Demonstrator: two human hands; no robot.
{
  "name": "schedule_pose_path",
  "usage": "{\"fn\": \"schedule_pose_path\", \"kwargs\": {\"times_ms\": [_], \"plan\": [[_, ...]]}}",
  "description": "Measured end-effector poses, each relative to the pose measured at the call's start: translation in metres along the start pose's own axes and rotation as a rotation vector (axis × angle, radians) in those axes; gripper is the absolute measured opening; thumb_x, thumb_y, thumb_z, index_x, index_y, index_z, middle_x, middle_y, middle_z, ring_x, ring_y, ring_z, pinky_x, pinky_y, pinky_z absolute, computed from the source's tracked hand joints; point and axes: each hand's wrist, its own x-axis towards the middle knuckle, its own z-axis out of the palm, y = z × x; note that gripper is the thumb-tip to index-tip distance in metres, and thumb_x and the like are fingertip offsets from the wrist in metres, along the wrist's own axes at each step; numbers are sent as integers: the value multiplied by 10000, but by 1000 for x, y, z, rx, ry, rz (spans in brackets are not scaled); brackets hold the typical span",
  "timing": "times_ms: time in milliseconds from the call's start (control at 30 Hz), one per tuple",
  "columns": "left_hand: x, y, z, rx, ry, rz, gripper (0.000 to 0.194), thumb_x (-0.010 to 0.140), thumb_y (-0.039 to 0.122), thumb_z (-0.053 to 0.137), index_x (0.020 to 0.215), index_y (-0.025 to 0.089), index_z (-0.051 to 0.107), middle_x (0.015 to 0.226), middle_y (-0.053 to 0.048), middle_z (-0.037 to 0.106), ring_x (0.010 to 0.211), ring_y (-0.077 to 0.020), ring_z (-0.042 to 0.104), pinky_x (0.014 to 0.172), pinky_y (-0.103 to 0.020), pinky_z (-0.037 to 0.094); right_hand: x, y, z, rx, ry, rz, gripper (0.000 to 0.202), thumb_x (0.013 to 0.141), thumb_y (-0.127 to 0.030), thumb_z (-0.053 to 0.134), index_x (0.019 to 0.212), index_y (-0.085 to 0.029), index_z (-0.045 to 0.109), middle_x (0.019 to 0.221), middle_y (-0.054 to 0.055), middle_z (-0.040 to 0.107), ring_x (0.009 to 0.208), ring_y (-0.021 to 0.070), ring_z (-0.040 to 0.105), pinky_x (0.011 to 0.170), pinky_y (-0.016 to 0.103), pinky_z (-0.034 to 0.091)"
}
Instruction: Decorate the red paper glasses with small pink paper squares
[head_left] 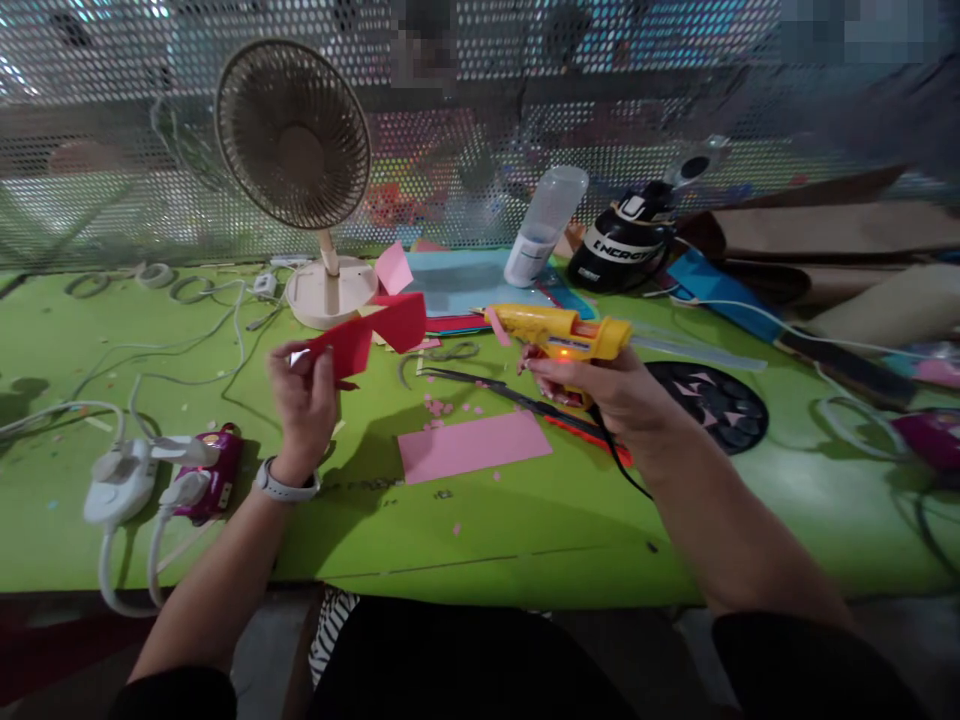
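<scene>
My left hand (304, 390) pinches a folded red paper piece (349, 345), raised over the green table left of centre. In my right hand (592, 385) is a yellow glue gun (559, 330) with an orange light lit; its nozzle points left toward the red paper, with a gap between them. A small pink strip (497, 326) shows at the nozzle. Below, between my hands, a pink paper rectangle (474, 446) lies flat among small pink scraps (437, 406). Long dark tweezers (465, 378) rest behind it.
A beige fan (330, 290) stands at the back left, power strips (210, 475) with cables at the left. Behind are blue sheets (450, 280), a clear bottle (538, 235) and a black jug (619, 250). A round black tray (712, 405) sits beside my right forearm.
</scene>
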Motion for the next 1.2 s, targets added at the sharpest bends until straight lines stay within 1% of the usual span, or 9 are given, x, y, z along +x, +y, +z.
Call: {"fn": "schedule_pose_path", "kwargs": {"times_ms": [133,200,300,400,500,667,800,967,1200], "plan": [[-12,-9,10,-192,-273,-393,403,819,337,693,1134,216,472,863,10,686,734,-124,683,634,-263,602,3,8,24,7,-166,105,339,641,-454,795,798,-194,646,620,-21,579,479,81,455,407,213,329],[-17,-12,13,-298,-341,-532,391,791,316,731,1109,190,543,942,-22,710,784,-124,692,703,-272,604,3,14,39,-24,-245,138,361,636,-498,794,766,-200,638,550,-36,532,442,76,411,376,212,288],[-22,-12,13,-400,-375,-639,319,779,307,757,1038,165,635,992,-46,723,815,-119,692,763,-265,594,2,23,57,-65,-350,136,370,634,-528,802,740,-216,633,490,-57,466,423,79,373,357,218,278],[-27,-9,14,-454,-366,-691,269,780,309,768,990,166,682,1006,-44,724,809,-111,688,791,-260,589,0,33,65,-90,-381,164,414,647,-577,786,840,-227,677,500,-56,488,430,94,412,361,225,327],[-33,-7,17,-525,-387,-715,287,753,311,800,979,168,697,1018,-44,723,843,-124,692,822,-269,585,-1,43,65,-125,-374,140,447,710,-606,736,956,-233,706,558,-27,574,506,134,535,407,237,428],[-39,-6,19,-543,-450,-720,374,736,352,821,1028,155,692,1050,-70,727,903,-161,697,844,-298,574,0,57,63,-178,-353,19,485,745,-606,714,1029,-214,713,881,68,747,839,233,706,705,322,604],[-41,-5,20,-561,-462,-733,384,732,351,825,1034,152,695,1034,-75,733,885,-157,694,811,-283,571,2,64,62,-237,-404,-36,437,822,-576,652,1111,-252,696,1073,65,749,987,250,707,898,397,583],[-43,-3,21,-551,-455,-752,388,728,355,827,1029,150,694,1009,-66,735,865,-156,691,816,-294,568,1,59,66,-244,-423,-62,389,836,-532,653,1146,-300,689,1195,39,713,1123,261,664,995,420,542],[-44,-2,22,-559,-455,-778,431,688,376,853,1020,151,695,960,-53,739,825,-141,690,780,-273,573,-1,53,69,-220,-395,-39,427,803,-555,659,1096,-247,695,1083,68,746,1031,281,697,954,430,567]]}}
